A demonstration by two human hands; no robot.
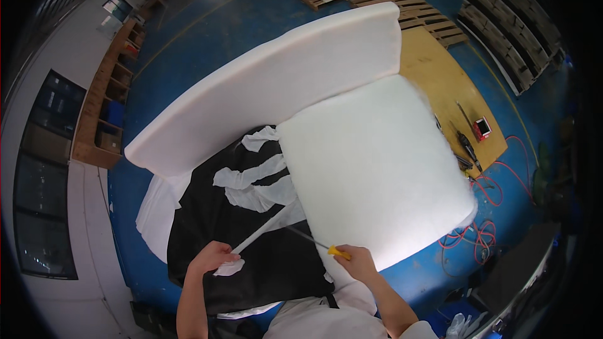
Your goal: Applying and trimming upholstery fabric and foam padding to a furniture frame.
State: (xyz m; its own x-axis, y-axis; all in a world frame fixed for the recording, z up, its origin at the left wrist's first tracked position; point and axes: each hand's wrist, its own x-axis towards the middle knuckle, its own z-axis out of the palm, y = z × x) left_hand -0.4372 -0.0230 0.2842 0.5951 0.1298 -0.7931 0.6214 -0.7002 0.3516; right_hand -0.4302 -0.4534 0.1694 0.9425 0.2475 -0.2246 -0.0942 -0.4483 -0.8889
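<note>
Left hand (210,256) closed around a strip of white wadding (251,238) over the black fabric sheet (251,270), right hand (359,261) gripped shut on a yellow-handled long thin blade (314,242) at the near edge of the thick white padded cushion (377,163), wooden desk (433,81) with tools beyond.

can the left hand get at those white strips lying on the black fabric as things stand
Probably yes. The left hand already grips the end of one white strip, and the other strips lie bare on the black fabric just beyond, nothing covering them.
</note>
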